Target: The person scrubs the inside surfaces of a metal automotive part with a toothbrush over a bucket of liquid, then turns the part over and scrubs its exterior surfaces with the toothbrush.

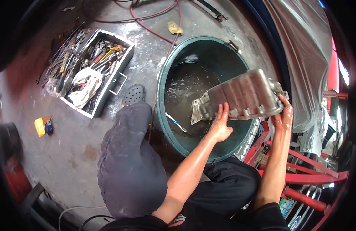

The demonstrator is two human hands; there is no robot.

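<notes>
A metal engine oil pan (239, 94), wet and ribbed, is held tilted over a round dark green tub (162, 111). My right hand (282, 113) grips its right end from below, fingers curled around the edge. My left hand (221, 129) rests against the pan's near lower side, its fingers stretched out and the thumb apart. Murky liquid (189, 86) lies in the tub. A blue-and-white toothbrush (176, 123) leans inside the tub's near left wall.
A drawer of tools (115, 79) sits on the floor to the left, with a white rag (85, 86) on it. Red hose (147, 18) loops behind the tub. Red metal frame bars (312, 178) stand close on the right, below plastic sheeting (307, 57).
</notes>
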